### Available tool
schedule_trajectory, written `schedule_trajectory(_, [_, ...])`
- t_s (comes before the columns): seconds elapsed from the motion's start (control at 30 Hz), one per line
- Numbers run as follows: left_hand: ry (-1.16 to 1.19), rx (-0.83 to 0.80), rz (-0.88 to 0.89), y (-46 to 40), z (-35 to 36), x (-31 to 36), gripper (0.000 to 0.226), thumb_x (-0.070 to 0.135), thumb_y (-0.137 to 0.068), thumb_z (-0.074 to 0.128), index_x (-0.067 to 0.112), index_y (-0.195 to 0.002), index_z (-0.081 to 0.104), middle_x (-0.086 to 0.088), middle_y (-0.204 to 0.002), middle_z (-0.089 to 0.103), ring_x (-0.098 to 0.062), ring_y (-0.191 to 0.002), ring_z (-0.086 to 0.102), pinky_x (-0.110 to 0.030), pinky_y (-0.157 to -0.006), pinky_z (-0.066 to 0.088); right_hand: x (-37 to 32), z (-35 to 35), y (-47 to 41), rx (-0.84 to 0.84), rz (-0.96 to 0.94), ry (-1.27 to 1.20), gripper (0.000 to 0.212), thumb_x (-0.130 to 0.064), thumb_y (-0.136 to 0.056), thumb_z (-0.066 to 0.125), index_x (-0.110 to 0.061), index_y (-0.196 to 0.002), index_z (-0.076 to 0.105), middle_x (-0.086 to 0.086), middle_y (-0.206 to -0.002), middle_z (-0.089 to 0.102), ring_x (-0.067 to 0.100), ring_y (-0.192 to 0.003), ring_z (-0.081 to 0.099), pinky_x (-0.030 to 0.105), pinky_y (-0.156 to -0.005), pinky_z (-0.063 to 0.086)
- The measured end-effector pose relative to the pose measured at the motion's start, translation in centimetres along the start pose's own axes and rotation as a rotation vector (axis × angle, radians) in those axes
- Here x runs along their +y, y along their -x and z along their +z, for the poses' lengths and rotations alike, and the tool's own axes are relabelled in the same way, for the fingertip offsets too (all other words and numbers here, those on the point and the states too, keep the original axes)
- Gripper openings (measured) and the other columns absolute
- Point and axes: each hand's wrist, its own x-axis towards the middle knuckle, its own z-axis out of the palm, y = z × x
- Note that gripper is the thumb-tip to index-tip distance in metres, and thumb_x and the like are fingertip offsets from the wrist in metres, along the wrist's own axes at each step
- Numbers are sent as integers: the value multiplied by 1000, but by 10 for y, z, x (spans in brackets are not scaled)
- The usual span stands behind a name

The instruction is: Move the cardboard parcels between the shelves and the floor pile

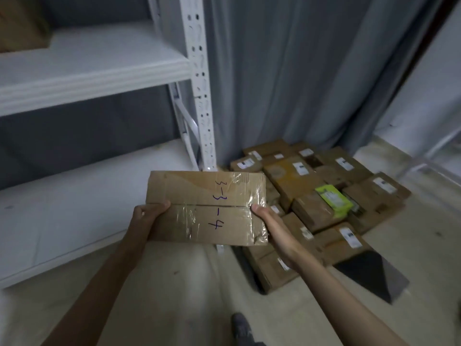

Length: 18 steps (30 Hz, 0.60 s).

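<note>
1. At the far left, a brown box (21,26) sits on the upper shelf board (99,71) of the white metal rack (199,83). The lower shelf board (74,208) runs beneath it, bare where it shows.
2. The left hand (147,221) grips the left edge of the taped cardboard parcel (207,208), thumb curled over the top face; the fingers underneath are hidden.
3. The parcel, marked "3-3-4" in pen, is held level in mid-air, in front of the rack's upright and left of the floor pile.
4. The right hand (272,231) clasps the parcel's right edge, thumb on top.
5. To the right, the floor pile (324,201) of labelled cartons lies against the grey curtain (299,71).
6. Judgement: this is a carry step. Which way it is headed cannot be told. Either way, the next move calls for keeping both hands tight and setting the parcel down flat.
</note>
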Motion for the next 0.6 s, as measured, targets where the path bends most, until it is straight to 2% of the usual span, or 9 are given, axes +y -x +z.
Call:
schedule_trajectory(0.1, [19,-31,-53,7,31,-24,89,66,-56,82,12,-123,58,-7,-118,70,-22,-109,68,-48,-99,51,19,-24,30,95,40,6,67,-68,-83,63,-35,-141,55,-10,-135,65,11,-125,61,41,-110,46])
schedule_trajectory(0.2, [29,-45,-109,9,65,-36,87,66,-47,84,21,-116,57,1,-108,72,-15,-95,71,-39,-86,55,30,-48,54,161,61,-15,62,-69,-82,61,-38,-136,58,-12,-129,68,9,-120,64,42,-110,46])
schedule_trajectory(0.33, [45,-100,-137,7,109,-37,88,59,-43,91,22,-114,57,3,-95,77,-14,-83,75,-33,-68,58,39,-80,71,231,93,-48,65,-71,-77,61,-37,-132,60,-8,-126,70,15,-118,66,45,-110,46])
schedule_trajectory(0.37, [43,-105,-141,6,120,-36,87,58,-43,91,20,-114,57,2,-96,77,-15,-83,76,-33,-68,59,40,-89,73,254,105,-57,65,-71,-77,61,-37,-132,60,-7,-125,70,16,-118,65,46,-110,46])
schedule_trajectory(0.47, [26,-125,-157,1,153,-35,87,57,-47,92,18,-118,59,-5,-107,75,-21,-90,75,-43,-81,60,41,-119,75,275,115,-71,62,-68,-80,60,-37,-134,59,-7,-126,70,17,-119,64,47,-111,45])
schedule_trajectory(0.57, [12,-129,-169,-3,193,-32,89,59,-44,91,22,-117,57,-6,-108,73,-23,-90,75,-41,-79,60,39,-158,78,302,123,-80,62,-68,-83,60,-36,-136,58,-6,-130,68,18,-123,62,47,-113,43])
schedule_trajectory(0.6, [10,-124,-174,-3,210,-31,88,58,-43,90,23,-116,56,-6,-108,72,-24,-93,74,-42,-83,59,39,-173,79,309,123,-78,60,-67,-85,60,-36,-136,58,-6,-131,67,18,-123,62,47,-113,42])
